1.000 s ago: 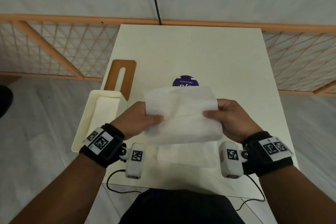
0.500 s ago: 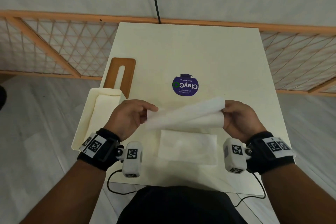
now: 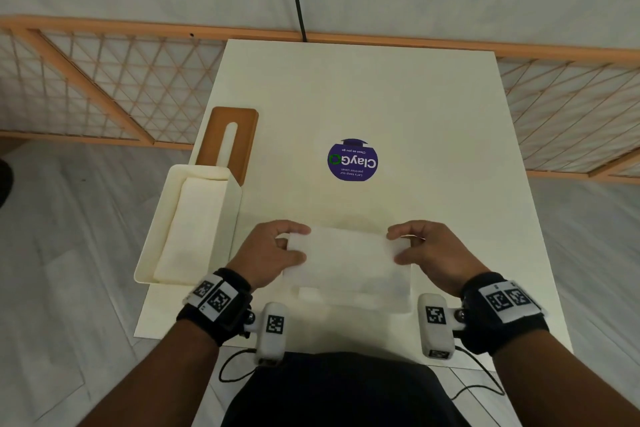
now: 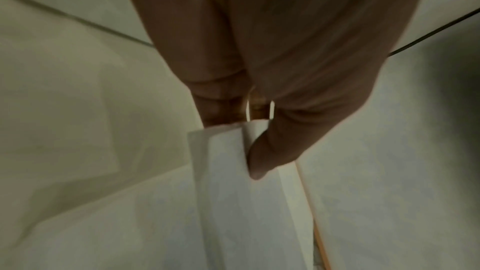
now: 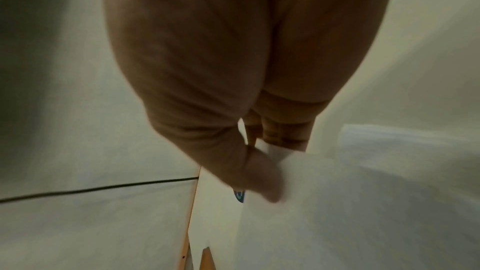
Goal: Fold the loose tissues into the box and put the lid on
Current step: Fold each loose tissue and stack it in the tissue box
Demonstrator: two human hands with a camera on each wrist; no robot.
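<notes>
A white tissue (image 3: 346, 258), folded over, is held low above another tissue (image 3: 353, 298) lying flat near the table's front edge. My left hand (image 3: 277, 251) pinches its left end between thumb and fingers (image 4: 257, 163). My right hand (image 3: 422, 250) pinches its right end (image 5: 285, 163). The cream tissue box (image 3: 145, 246) stands open at the left table edge, with white tissues (image 3: 188, 229) inside. Its brown lid (image 3: 246, 139), with a long slot, lies flat just behind the box.
A round purple sticker (image 3: 352, 161) marks the middle of the cream table (image 3: 381, 90). A wooden lattice rail (image 3: 104, 80) runs behind the table. Thin black cables (image 3: 235, 367) hang below the front edge.
The tissue was held up spread open, then folded in half. Both hands have brought it down toward the tissue lying on the table.
</notes>
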